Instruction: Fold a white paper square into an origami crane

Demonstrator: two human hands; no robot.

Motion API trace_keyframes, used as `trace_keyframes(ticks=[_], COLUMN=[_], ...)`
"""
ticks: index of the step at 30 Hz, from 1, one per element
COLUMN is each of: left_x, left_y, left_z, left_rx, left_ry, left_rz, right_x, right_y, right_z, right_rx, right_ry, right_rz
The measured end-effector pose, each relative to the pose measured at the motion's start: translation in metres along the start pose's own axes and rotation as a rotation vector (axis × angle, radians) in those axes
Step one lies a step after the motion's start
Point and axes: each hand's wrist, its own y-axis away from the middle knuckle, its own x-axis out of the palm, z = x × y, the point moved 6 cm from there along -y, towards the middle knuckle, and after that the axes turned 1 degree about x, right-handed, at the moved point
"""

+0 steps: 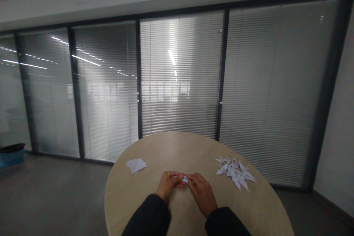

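Note:
Over the middle of the round wooden table (179,143), both hands meet at a small piece of folded white paper (185,179). My left hand (169,183) pinches it from the left, thumb on the near face. From the right, the fingertips of my right hand (201,191) close on its other edge. Most of the paper is hidden by the fingers, so its exact fold cannot be made out. To the right lies a pile of folded white paper cranes (235,171). A small stack of flat white paper sheets (136,165) rests on the left.
Behind the table runs a glass partition (179,73) with blinds and dark frames. A blue tub (12,156) with something dark in it stands on the grey floor at the far left. A white wall (336,155) is at the right.

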Motion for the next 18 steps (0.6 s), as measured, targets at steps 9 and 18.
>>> trace_keyframes(ticks=[9, 18], left_x=[-0.003, 0.002], left_y=[-0.005, 0.001], left_z=[0.001, -0.007], left_rx=[0.134, 0.175], left_ry=[-0.132, -0.189], left_rz=[-0.024, -0.044], right_x=[0.004, 0.000], right_y=[-0.003, -0.003], right_z=[-0.016, -0.019], right_rx=[0.276, 0.340], right_ry=[-0.325, -0.369], right_rz=[0.032, 0.008])
